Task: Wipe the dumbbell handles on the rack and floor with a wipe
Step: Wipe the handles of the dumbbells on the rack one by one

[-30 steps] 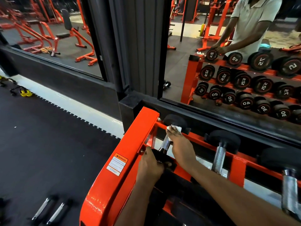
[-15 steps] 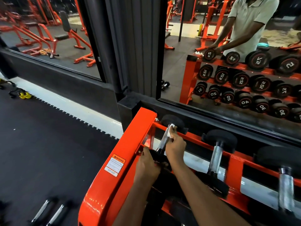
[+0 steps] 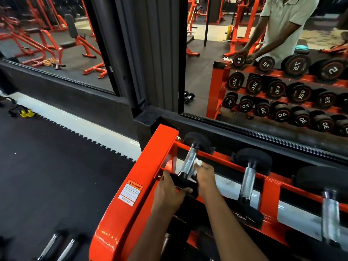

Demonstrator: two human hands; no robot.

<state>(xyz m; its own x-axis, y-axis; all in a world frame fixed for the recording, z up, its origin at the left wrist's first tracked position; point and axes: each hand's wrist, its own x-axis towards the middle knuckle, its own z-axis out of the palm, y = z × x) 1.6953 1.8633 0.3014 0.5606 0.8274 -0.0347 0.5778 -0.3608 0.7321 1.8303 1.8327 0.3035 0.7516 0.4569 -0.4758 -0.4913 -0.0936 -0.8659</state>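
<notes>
At left end of orange rack (image 3: pixel 131 213): right hand (image 3: pixel 204 178), fingers pinching white wipe (image 3: pixel 197 163) against knurled dumbbell handle (image 3: pixel 189 160); left hand (image 3: pixel 167 191) clenched on near dumbbell head (image 3: pixel 185 182), probably to stop rolling.

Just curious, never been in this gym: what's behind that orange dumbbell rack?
Right behind the rack runs a black ledge with a big mirror above it, reflecting the rack's dumbbells and the person. The wall's base and the floor directly behind are hidden by the rack.
</notes>
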